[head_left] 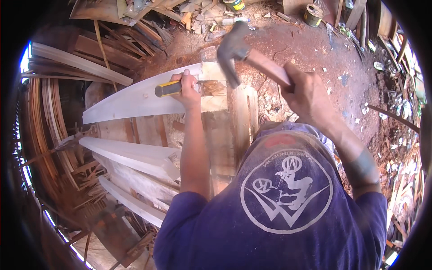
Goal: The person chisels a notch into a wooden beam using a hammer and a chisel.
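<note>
My left hand [189, 93] is closed round a chisel [167, 88] with a yellow and black handle, whose butt points left. Its blade is hidden by my fingers. The hand rests at the right end of a long pale board [137, 98], where cut-out notches [212, 87] show in the wood. Raised over that end is a claw hammer [266, 66], its wooden handle gripped by my right hand [308, 92]. The dark hammer head is apart from the chisel and slightly blurred.
Two more pale boards [130, 155] lie nearer on a rough wooden bench [218, 135]. Stacked timber [49, 108] stands at the left. Wood offcuts [204, 18] and two tins [313, 14] are at the back. Chips litter the reddish dirt floor [333, 58].
</note>
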Demonstrator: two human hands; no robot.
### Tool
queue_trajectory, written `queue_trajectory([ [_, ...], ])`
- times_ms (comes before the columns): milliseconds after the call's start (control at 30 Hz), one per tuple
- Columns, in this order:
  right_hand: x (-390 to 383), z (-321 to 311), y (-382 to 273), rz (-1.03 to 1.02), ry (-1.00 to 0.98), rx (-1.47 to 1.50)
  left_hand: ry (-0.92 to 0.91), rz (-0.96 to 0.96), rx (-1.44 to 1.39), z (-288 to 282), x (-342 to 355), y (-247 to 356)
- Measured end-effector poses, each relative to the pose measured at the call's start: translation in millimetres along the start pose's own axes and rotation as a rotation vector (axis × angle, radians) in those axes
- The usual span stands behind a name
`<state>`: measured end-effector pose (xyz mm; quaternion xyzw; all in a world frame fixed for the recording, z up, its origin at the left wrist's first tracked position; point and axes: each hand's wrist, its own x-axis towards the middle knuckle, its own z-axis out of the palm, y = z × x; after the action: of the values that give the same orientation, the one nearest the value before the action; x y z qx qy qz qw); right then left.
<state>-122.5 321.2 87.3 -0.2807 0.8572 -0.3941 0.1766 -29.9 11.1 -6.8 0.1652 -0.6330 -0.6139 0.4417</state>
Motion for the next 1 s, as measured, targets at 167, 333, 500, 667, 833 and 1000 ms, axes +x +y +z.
queue_trajectory([
  [167,8,2,-49,-0.397,0.04,-0.219,-0.007,0.279,0.189,-1,-7,-2],
  [333,17,22,-75,-0.741,0.126,-0.097,0.099,-0.216,0.321,-8,-13,-39],
  [500,36,3,-97,-0.55,-0.095,-0.465,-0.169,0.603,0.923,-41,12,-61],
  [667,28,2,-99,-0.76,0.168,-0.114,-0.055,0.468,0.753,-37,8,-66],
  [833,43,35,-46,-0.361,-0.119,-0.385,-0.108,0.16,0.364,4,7,-6],
  [1000,18,5,-31,-0.184,-0.164,-0.189,0.024,0.045,0.055,-20,-9,-29],
])
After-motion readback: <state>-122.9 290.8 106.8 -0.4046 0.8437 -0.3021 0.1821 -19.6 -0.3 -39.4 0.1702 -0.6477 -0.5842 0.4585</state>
